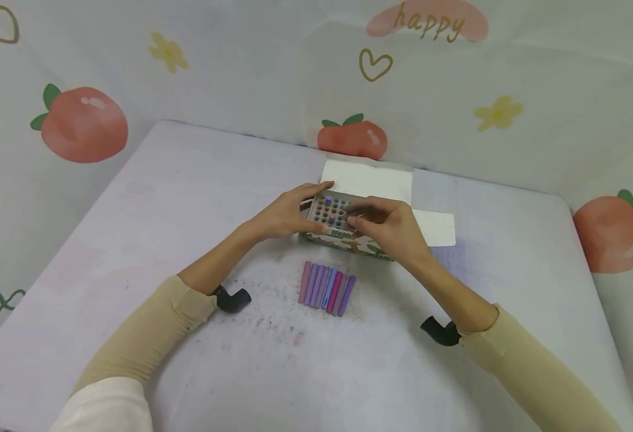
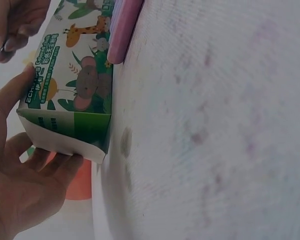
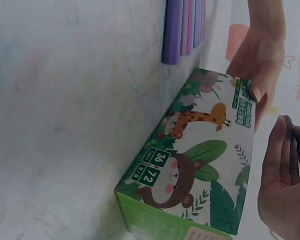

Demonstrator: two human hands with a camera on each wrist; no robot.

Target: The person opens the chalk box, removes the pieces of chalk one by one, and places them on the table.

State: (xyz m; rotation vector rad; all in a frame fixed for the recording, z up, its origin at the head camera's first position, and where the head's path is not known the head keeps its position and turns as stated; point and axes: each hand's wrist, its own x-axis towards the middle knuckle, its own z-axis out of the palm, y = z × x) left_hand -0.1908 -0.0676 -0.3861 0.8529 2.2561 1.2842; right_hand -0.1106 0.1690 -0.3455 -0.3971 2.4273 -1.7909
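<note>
A chalk box [image 1: 343,239] with printed animals stands on the table, its lid folded back. Its top has rows of holes, with a purple chalk [image 1: 329,200] and a pink chalk [image 1: 332,217] showing in them. My left hand [image 1: 289,213] grips the box's left end, thumb on the front edge, fingers behind the side flap [image 2: 60,137]. Over the holes is my right hand [image 1: 389,225], thumb and fingers close together; the fingertips look dark, and whether they pinch a chalk is unclear. Several purple and pink chalk sticks [image 1: 321,288] lie side by side before the box.
The white lid [image 1: 370,177] lies behind the box, and a side flap [image 1: 435,228] sticks out on the right. Dark chalk crumbs [image 1: 278,312] are scattered on the table [image 1: 305,384]. A printed fabric backdrop [image 1: 251,78] rises behind the table's far edge.
</note>
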